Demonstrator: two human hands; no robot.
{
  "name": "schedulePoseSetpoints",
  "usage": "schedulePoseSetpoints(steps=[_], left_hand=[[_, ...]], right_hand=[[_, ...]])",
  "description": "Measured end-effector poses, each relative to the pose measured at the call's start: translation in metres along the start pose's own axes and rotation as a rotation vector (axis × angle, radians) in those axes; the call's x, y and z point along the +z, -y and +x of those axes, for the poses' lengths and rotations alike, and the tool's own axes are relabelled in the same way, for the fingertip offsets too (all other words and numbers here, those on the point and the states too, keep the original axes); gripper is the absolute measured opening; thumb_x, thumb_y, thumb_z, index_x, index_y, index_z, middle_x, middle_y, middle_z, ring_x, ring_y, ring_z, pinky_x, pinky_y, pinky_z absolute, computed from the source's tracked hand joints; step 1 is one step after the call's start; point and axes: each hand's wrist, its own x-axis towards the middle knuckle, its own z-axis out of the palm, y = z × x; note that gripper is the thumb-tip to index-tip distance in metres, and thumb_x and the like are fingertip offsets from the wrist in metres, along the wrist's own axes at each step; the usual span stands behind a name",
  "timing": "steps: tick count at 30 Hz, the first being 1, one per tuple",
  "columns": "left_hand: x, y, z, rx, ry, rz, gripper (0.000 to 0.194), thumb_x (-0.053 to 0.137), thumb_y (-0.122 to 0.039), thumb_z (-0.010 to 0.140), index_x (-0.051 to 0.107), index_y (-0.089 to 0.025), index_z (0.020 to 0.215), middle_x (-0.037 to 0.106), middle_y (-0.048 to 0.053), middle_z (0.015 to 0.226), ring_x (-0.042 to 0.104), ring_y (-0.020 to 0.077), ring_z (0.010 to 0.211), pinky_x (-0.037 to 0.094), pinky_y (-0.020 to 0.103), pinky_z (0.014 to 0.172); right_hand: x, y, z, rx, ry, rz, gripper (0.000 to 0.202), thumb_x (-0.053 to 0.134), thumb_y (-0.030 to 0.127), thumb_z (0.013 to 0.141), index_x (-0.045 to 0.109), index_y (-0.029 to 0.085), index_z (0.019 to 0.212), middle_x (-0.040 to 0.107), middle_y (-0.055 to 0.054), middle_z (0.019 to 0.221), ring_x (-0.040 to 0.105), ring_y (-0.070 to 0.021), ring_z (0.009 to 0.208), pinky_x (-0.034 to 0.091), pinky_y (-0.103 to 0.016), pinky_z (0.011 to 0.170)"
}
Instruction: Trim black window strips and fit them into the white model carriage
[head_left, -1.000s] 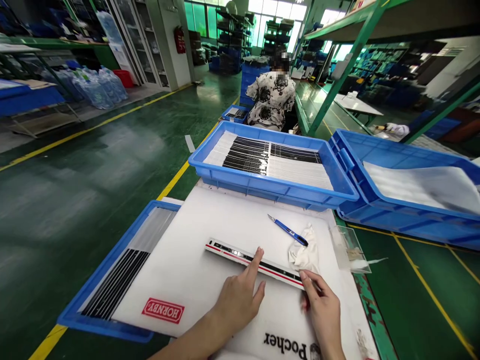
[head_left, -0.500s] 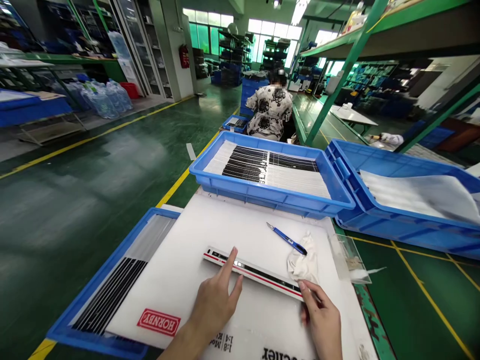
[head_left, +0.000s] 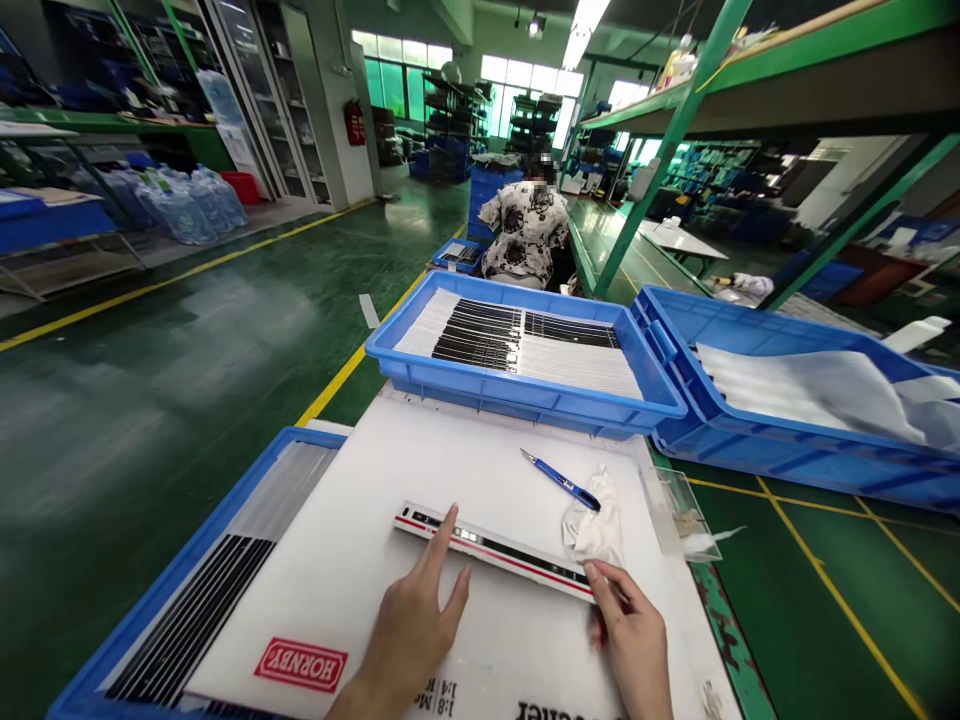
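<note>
Long slim train-car body (head_left: 496,554): white, red stripe, black band
Slim craft knife (head_left: 561,480): blue, black
Person's shirt (head_left: 525,218): white, black flowers

Green floor (head_left: 247,300), yellow lines, bright windows (head_left: 405,88)

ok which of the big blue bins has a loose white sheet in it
The right-hand bin: a wide white sheet lies loosely in it. The middle bin and the left-hand bin instead show rows of narrow black strips.
</note>
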Motion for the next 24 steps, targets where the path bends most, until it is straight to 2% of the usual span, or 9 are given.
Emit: schedulePoseSetpoints(steps=[3, 4, 6, 9, 15, 19, 24], left_hand=[[-0.012, 0.007, 0.002, -0.047, -0.110, 0.025, 0.063, 0.046, -0.034, 0.105, 0.022, -0.037, 0.163, 0.056, 0.002, 0.153, 0.077, 0.0236, 0.107, 0.064, 0.030, 0.077], [-0.016, 0.010, 0.003, -0.061, -0.137, 0.039, 0.062, 0.046, -0.035, 0.105, 0.023, -0.037, 0.163, 0.056, 0.002, 0.154, 0.077, 0.0237, 0.107, 0.064, 0.030, 0.076], [-0.021, 0.015, 0.005, -0.067, -0.164, 0.045, 0.060, 0.046, -0.035, 0.105, 0.026, -0.036, 0.162, 0.053, 0.001, 0.156, 0.072, 0.0242, 0.119, 0.063, 0.031, 0.083], [-0.019, 0.019, 0.006, -0.076, -0.129, 0.043, 0.058, 0.044, -0.032, 0.106, 0.029, -0.032, 0.162, 0.051, 0.003, 0.157, 0.067, 0.0247, 0.127, 0.061, 0.034, 0.094], [-0.011, 0.019, 0.004, -0.147, -0.054, 0.103, 0.058, 0.041, -0.028, 0.105, 0.029, -0.032, 0.162, 0.049, 0.006, 0.159, 0.071, 0.0284, 0.120, 0.062, 0.037, 0.089], [-0.014, 0.019, 0.003, -0.136, -0.041, 0.069, 0.057, 0.041, -0.029, 0.106, 0.030, -0.031, 0.162, 0.051, 0.006, 0.158, 0.070, 0.0277, 0.122, 0.062, 0.037, 0.091], [-0.026, 0.022, 0.001, -0.112, -0.072, 0.030, 0.055, 0.042, -0.035, 0.106, 0.034, -0.028, 0.160, 0.056, 0.006, 0.153, 0.076, 0.0230, 0.110, 0.062, 0.032, 0.088]], right_hand=[[0.002, 0.000, 0.001, -0.005, -0.006, 0.009, 0.069, 0.075, 0.075, 0.070, 0.076, 0.012, 0.098, 0.046, 0.005, 0.040, 0.041, -0.0138, 0.039, 0.037, -0.025, 0.043], [0.002, 0.000, 0.002, -0.005, -0.007, 0.009, 0.070, 0.075, 0.076, 0.070, 0.076, 0.012, 0.098, 0.046, 0.005, 0.040, 0.040, -0.0141, 0.039, 0.037, -0.025, 0.042], [0.002, 0.000, 0.002, -0.002, -0.008, 0.004, 0.071, 0.075, 0.076, 0.069, 0.076, 0.012, 0.097, 0.046, 0.004, 0.039, 0.040, -0.0142, 0.039, 0.038, -0.025, 0.042], [0.002, 0.000, 0.001, 0.016, -0.009, -0.014, 0.070, 0.076, 0.075, 0.069, 0.075, 0.012, 0.099, 0.047, 0.004, 0.039, 0.041, -0.0141, 0.040, 0.039, -0.025, 0.044], [0.001, -0.001, 0.001, 0.036, -0.002, -0.026, 0.072, 0.076, 0.076, 0.069, 0.074, 0.012, 0.102, 0.048, 0.004, 0.041, 0.042, -0.0143, 0.042, 0.039, -0.025, 0.045], [0.001, -0.002, 0.000, 0.028, -0.006, -0.019, 0.074, 0.076, 0.077, 0.068, 0.074, 0.012, 0.102, 0.048, 0.004, 0.042, 0.042, -0.0144, 0.043, 0.039, -0.025, 0.046], [0.001, -0.003, -0.001, 0.001, -0.011, -0.011, 0.073, 0.075, 0.078, 0.067, 0.075, 0.013, 0.100, 0.048, 0.005, 0.043, 0.042, -0.0143, 0.044, 0.039, -0.025, 0.048]])
